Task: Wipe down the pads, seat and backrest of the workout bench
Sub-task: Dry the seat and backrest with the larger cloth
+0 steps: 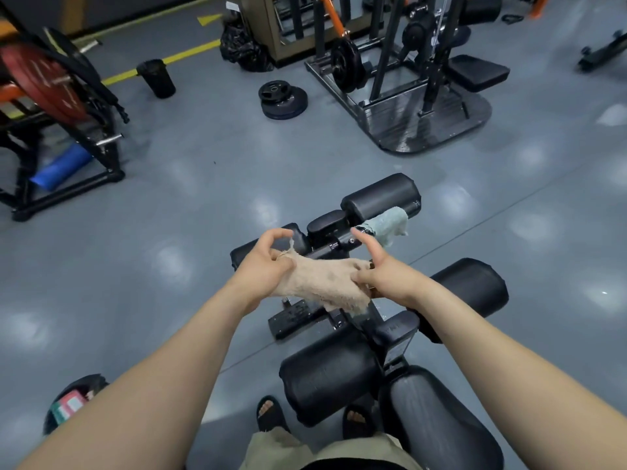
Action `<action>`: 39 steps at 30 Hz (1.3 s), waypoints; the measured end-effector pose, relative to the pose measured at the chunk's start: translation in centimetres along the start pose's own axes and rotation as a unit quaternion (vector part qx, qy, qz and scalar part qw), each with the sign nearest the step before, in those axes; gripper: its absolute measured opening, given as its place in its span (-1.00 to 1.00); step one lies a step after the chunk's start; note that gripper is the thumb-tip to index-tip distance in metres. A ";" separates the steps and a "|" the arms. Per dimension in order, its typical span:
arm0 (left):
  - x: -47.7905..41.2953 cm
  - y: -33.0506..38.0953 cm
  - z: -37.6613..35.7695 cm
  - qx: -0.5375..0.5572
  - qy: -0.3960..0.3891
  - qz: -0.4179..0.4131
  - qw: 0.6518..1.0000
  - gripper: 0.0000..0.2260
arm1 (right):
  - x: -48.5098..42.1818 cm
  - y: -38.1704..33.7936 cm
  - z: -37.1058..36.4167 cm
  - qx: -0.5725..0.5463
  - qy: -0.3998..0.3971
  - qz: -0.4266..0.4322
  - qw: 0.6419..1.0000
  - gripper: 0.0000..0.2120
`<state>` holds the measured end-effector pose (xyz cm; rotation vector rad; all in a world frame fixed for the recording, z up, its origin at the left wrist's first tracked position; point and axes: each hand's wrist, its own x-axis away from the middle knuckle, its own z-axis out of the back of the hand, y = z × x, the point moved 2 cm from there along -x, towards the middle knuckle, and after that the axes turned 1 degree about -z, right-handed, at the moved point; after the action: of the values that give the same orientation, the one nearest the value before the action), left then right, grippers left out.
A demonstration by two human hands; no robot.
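Pinched at either end by the left hand (263, 266) and the right hand (385, 276), stretched left to right in mid-air: a frayed beige terry cloth (322, 283), with the black cylindrical vinyl pad (471, 286) just beside and below the right hand.

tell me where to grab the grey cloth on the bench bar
Probably pinch the grey cloth at its loose end, hanging free right of the bar, coming from the right and above: it looks merely draped there, so should lift off.
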<state>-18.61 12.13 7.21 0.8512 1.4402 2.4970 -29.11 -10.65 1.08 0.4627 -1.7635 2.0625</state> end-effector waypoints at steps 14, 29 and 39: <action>-0.8 1.0 -0.6 -0.255 -0.025 -0.112 0.960 -0.75 | 0.2 -1.7 1.7 0.177 0.046 0.107 0.977 -0.82; -5.6 2.6 2.1 -0.115 0.101 -0.049 0.987 -0.86 | -4.2 0.3 -6.6 -0.050 -0.017 0.011 0.999 -0.85; -8.3 -1.1 -3.5 -0.358 -0.062 -0.051 0.930 -0.66 | -6.6 3.8 -4.6 0.036 0.083 -0.074 0.993 -0.89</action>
<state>-13.73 6.90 1.57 0.7276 0.4325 2.5274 -25.19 -7.17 -6.12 0.4161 -1.5171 2.0031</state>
